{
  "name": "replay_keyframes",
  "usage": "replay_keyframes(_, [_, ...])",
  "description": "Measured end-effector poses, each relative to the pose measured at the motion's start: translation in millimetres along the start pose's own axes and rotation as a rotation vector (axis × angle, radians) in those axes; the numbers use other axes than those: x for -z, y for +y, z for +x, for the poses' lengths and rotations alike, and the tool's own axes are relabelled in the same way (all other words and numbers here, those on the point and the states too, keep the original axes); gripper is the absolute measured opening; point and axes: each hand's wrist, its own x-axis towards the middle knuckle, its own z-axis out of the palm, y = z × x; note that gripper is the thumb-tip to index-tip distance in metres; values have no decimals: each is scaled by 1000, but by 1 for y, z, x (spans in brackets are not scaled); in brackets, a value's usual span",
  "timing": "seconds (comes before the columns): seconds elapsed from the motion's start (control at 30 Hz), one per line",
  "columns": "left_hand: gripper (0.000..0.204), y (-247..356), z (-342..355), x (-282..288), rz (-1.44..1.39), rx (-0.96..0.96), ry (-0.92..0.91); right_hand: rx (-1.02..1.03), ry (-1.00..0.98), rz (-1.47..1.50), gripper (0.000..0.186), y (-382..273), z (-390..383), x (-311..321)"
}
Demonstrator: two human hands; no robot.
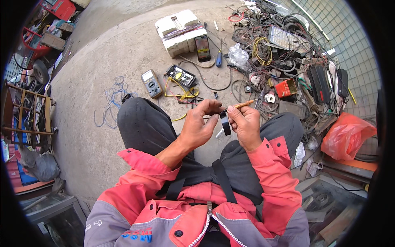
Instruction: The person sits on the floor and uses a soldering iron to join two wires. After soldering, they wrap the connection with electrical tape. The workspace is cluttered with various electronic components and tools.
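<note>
In front of me, over the gap between my knees, my right hand (245, 123) pinches a slim orange-handled probe (244, 104), its thin metal tip pointing right. A roll of black electrical tape (225, 124) hangs between my hands, next to my right fingertips. My left hand (200, 125) has its fingers curled and closed by the handle's rear end, where dark tape or wire shows. Exactly what the left fingertips grip is hidden. On the ground beyond, a multimeter (152, 84) lies beside an opened black device (181, 76) with exposed parts and a yellow lead.
A phone (202, 48) leans on a white foam block (181, 31), near a blue-handled screwdriver (219, 59). Tangled cables (263, 50) and scrap pile up at right, by a red plastic bag (347, 136). Thin blue wire (113, 101) lies at left.
</note>
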Motion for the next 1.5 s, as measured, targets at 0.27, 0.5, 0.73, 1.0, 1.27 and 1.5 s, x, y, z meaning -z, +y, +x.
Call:
replay_keyframes(0.27, [34,7,1,4,259,-125,-148,-21,9,31,24,1,0,2])
replay_keyframes(0.5, [33,7,5,4,319,-313,-82,-3,27,16,24,2,1,1])
replay_keyframes(0.73, [28,0,4,9,360,-295,-41,39,28,-56,24,6,2,2])
replay_keyframes(1.0, [10,-3,10,9,-327,189,24,3,-47,-41,20,5,0,3])
replay_keyframes(1.27, [16,-6,14,18,-211,501,-26,-42,-74,62,19,2,-1,2])
replay_keyframes(1.5, [26,5,9,10,-99,399,94,-62,-46,85,26,-1,0,1])
